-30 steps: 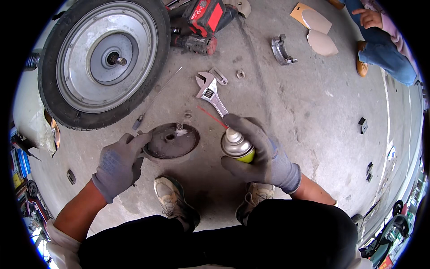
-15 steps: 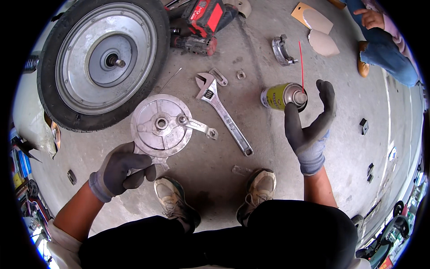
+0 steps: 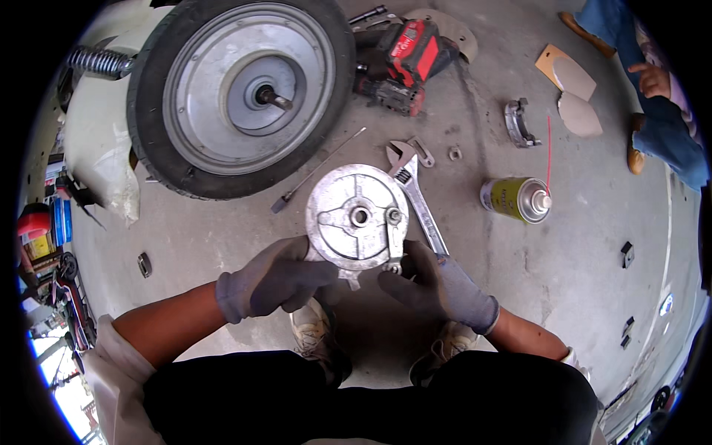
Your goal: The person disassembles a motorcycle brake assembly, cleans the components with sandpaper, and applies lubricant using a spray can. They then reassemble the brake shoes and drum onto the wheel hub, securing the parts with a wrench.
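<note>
Both gloved hands now close on the round aluminium brake plate (image 3: 357,217), held up flat-face toward the camera above the person's shoes. The left hand (image 3: 276,280) grips its rim at about seven o'clock, fingers curled under and thumb over the edge. The right hand (image 3: 437,285), which half a second ago held the spray can out at two o'clock, has let it go and come back in: its fingertips pinch the small lever arm at the plate's five o'clock edge.

The yellow spray can (image 3: 515,199) now lies on its side on the concrete floor (image 3: 578,245), well apart at three o'clock of the plate, its red straw pointing up toward twelve. So the spraying looks finished for the moment, and the work seems to have turned to handling or inspecting the plate itself with two hands.

Behind the plate, the adjustable wrench (image 3: 415,194) lies partly hidden by it. The tyred wheel (image 3: 241,93) with its bare axle sits at eleven o'clock, a red power tool (image 3: 406,63) at twelve, and another person's leg (image 3: 667,141) at two o'clock
</note>
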`<action>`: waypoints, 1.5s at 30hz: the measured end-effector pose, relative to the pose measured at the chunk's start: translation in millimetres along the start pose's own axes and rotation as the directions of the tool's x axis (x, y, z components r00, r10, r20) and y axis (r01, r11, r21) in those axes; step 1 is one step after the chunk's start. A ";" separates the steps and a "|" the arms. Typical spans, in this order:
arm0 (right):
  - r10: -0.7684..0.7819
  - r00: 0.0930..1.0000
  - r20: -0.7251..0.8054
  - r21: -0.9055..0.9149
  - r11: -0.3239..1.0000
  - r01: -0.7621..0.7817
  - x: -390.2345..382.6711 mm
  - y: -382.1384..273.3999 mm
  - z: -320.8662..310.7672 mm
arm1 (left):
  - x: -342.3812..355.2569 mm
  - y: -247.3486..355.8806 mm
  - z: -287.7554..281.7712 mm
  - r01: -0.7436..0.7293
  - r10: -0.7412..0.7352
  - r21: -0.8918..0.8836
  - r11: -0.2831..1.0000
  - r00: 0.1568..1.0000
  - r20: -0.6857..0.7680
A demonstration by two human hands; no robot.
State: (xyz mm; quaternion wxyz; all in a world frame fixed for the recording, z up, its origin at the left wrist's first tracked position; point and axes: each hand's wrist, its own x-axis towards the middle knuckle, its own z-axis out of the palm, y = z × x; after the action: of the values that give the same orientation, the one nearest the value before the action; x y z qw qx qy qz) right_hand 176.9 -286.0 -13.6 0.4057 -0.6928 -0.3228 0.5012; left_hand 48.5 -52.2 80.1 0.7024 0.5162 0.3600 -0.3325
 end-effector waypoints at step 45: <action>-0.585 0.747 -0.315 -0.473 0.779 0.411 40.5 29.9 -53.5 | 5.0 39.8 19.3 0.218 -0.173 0.239 0.946 0.965 -0.197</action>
State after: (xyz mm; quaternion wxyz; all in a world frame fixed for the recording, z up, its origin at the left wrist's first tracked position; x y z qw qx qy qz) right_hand 241.0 -278.0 -48.6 0.4494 -0.7382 -0.4865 0.1280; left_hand 87.6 -61.5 99.2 0.5584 0.5920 0.4230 -0.3986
